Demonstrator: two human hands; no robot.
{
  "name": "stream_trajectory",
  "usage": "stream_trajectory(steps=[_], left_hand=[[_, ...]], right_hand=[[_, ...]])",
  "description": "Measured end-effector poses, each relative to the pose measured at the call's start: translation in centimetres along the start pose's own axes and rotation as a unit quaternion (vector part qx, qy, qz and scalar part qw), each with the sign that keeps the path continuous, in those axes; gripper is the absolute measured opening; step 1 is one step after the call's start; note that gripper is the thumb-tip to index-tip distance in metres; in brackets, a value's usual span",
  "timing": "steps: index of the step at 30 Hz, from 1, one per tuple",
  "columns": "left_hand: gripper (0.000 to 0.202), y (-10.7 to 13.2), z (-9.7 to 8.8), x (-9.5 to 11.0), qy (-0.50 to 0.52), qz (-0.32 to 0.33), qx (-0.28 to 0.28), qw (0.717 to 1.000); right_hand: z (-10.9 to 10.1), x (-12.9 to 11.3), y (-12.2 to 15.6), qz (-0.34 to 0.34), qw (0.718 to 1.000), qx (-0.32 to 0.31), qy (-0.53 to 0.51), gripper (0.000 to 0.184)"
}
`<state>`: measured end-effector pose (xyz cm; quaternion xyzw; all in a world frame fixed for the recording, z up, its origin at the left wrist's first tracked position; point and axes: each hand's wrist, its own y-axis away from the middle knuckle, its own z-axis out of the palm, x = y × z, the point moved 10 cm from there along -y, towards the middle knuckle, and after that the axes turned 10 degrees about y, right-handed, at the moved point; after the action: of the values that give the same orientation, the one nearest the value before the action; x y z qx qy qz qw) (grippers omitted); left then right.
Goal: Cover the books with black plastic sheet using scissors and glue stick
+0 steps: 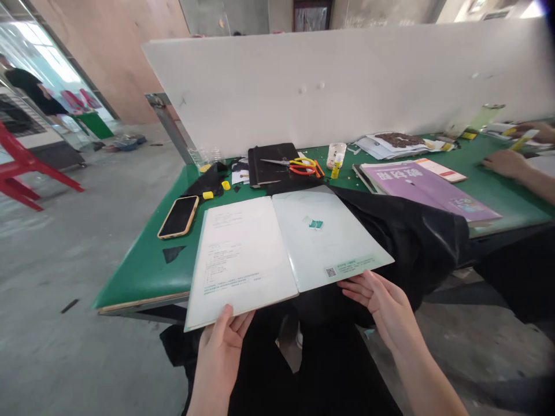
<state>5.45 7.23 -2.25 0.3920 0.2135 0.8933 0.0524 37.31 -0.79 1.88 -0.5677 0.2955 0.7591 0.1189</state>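
Note:
An open book [243, 248] lies spread at the table's front edge, its lower side jutting out over my lap. My left hand [224, 338] grips the lower left edge, thumb on the page and fingers underneath. With the thumb near its lower right edge, my right hand [379, 297] holds the other side, its fingers partly under the cover. The left page carries small print. On the glossy right side are a small green-and-white patch [316, 224] and a printed QR code near the bottom. Black cloth [390, 225] lies beneath and beside the book.
The green table [143, 277] bears a phone [178, 217], a black notebook [271, 162], scissors [295, 166], a glue stick [336, 166] and a purple book [427, 188]. A white panel [325, 92] stands behind. Another person's hand [505, 163] rests at right; a red chair [30, 167] stands left.

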Motion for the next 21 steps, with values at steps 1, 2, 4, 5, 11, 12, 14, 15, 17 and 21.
stream_trajectory(steps=[1, 2, 4, 5, 11, 12, 14, 15, 17, 21], left_hand=[[0.052, -0.2, -0.1, 0.1, 0.001, -0.001, 0.004, 1.0], [0.051, -0.4, -0.3, 0.3, 0.001, -0.002, 0.005, 1.0], [0.05, -0.8, -0.8, 0.7, -0.001, 0.0, 0.01, 1.0], [0.049, -1.0, -1.1, 0.9, -0.005, 0.001, 0.013, 1.0], [0.05, -2.0, -3.5, 0.9, -0.038, -0.025, 0.055, 0.997], [0.05, -2.1, -3.9, 0.7, -0.042, -0.035, 0.06, 0.997], [0.05, -2.2, -4.7, 0.1, -0.042, -0.056, 0.057, 0.996], [0.05, -2.2, -5.0, -0.3, -0.036, -0.067, 0.048, 0.996], [0.049, -2.3, -5.2, -1.2, -0.02, -0.085, 0.022, 0.996], [0.033, -2.4, -3.8, -4.0, -0.037, -0.102, -0.06, 0.992]], right_hand=[[0.4, 0.0, 0.1, 0.005, 1.0, -0.002, -0.003, 0.042], [0.8, 0.1, 0.1, 0.013, 1.0, -0.003, -0.008, 0.041], [1.2, 0.3, 0.3, 0.032, 0.999, 0.001, -0.016, 0.04], [1.3, 0.5, 0.3, 0.042, 0.999, 0.007, -0.017, 0.039], [-1.8, 1.0, -0.3, 0.032, 0.997, 0.06, 0.034, 0.05], [-2.9, 0.8, -0.6, 0.013, 0.996, 0.07, 0.054, 0.054], [-5.2, -0.1, -0.9, -0.05, 0.986, 0.105, 0.117, 0.061], [-6.5, -1.1, -0.8, -0.097, 0.972, 0.141, 0.162, 0.063], [-9.0, -4.0, 0.7, -0.213, 0.902, 0.257, 0.274, 0.067], [-8.8, -9.0, 4.1, -0.362, 0.68, 0.409, 0.489, 0.063]])
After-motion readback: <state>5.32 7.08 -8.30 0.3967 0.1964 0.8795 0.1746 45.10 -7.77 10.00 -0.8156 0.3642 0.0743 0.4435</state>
